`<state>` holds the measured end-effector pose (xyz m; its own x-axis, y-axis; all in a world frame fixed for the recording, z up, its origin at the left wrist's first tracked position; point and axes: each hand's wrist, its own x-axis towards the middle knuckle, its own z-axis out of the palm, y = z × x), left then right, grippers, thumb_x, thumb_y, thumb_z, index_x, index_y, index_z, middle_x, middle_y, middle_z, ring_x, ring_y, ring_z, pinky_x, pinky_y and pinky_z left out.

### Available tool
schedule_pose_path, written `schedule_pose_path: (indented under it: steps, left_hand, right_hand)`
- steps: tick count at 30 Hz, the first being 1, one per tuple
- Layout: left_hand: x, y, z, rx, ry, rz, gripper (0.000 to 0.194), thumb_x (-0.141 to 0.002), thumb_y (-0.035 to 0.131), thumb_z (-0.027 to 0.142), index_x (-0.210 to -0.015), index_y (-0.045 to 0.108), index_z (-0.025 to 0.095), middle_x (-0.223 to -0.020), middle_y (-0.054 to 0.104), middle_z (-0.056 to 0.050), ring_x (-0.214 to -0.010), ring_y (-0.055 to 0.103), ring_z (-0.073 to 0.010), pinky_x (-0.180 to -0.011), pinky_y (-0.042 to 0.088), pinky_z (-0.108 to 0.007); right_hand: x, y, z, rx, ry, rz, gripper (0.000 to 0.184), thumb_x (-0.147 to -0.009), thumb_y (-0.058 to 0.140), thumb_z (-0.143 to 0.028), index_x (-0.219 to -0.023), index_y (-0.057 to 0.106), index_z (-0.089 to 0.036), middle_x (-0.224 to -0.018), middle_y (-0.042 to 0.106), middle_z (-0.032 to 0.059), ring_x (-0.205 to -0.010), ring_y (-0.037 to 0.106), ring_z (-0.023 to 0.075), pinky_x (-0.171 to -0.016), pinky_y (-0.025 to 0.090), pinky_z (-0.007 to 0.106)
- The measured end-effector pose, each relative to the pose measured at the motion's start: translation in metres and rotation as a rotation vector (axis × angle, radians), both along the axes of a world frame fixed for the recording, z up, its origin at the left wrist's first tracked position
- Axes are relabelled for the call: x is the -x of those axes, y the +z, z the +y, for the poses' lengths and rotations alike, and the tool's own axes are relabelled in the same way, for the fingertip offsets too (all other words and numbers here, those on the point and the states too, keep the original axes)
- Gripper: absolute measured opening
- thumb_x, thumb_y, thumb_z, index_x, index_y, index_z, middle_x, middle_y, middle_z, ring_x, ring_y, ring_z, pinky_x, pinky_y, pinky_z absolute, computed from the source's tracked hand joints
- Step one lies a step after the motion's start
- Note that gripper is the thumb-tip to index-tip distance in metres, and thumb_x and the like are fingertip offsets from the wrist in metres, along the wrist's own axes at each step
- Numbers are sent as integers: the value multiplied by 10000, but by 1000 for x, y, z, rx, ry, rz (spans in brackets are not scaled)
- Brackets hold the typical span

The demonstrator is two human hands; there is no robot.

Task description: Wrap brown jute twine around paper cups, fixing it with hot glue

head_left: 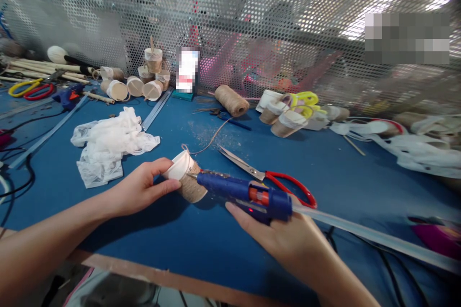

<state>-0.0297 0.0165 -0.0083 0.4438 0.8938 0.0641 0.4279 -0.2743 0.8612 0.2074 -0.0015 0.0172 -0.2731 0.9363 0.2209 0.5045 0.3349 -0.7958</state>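
Note:
My left hand [142, 191] grips a small white paper cup [183, 167] by its rim; the cup lies on its side and its lower part is wrapped in brown twine. My right hand [284, 237] holds a blue glue gun [248, 195] with a clear glue stick trailing from its back. The gun's nozzle touches the twine wrap on the cup. A loose strand of twine runs from the cup to a twine spool [231, 100] further back.
Red-handled scissors [273, 179] lie just behind the gun. White netting [108, 144] sits to the left. Several twine-wrapped cups [144, 87] stand at the back, more cups [284, 117] at right, a second glue gun [69, 96] at far left, and black cables cross the blue table [173, 240].

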Motion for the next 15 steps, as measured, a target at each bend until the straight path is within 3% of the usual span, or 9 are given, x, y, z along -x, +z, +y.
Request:
schedule_pose_path:
  steps: [5, 8, 11, 15]
  left_hand:
    - [0, -1, 0, -7, 0, 8, 219, -830, 451, 314, -828, 577, 136, -867, 590, -54, -809, 540, -171, -756, 428, -287]
    - [0, -1, 0, -8, -6, -3, 208, -832, 452, 313, -837, 572, 144, -890, 594, -53, -837, 546, -173, -780, 427, -286]
    - [0, -1, 0, -14, -12, -12, 196, -832, 453, 303, -839, 567, 143, -881, 585, -48, -847, 545, -173, -793, 425, -288]
    - [1, -1, 0, -33, -25, -26, 191, -835, 446, 293, -839, 563, 142, -890, 575, -47, -866, 541, -174, -800, 425, -285]
  right_hand:
    - [3, 0, 1, -84, 51, -104, 94, -710, 597, -302, -654, 641, -241, -508, 610, 4, -451, 564, 152, -420, 460, 247]
    - [-2, 2, 5, -95, 9, -161, 90, -700, 605, -313, -660, 648, -245, -517, 612, -1, -475, 568, 161, -451, 455, 263]
    - [-7, 5, 8, -41, -7, -199, 80, -674, 636, -325, -634, 629, -255, -508, 601, -21, -487, 564, 159, -480, 452, 270]
    - [-9, 9, 8, 73, -59, -221, 261, -731, 599, -348, -508, 523, -236, -346, 461, -56, -336, 448, 115, -394, 393, 254]
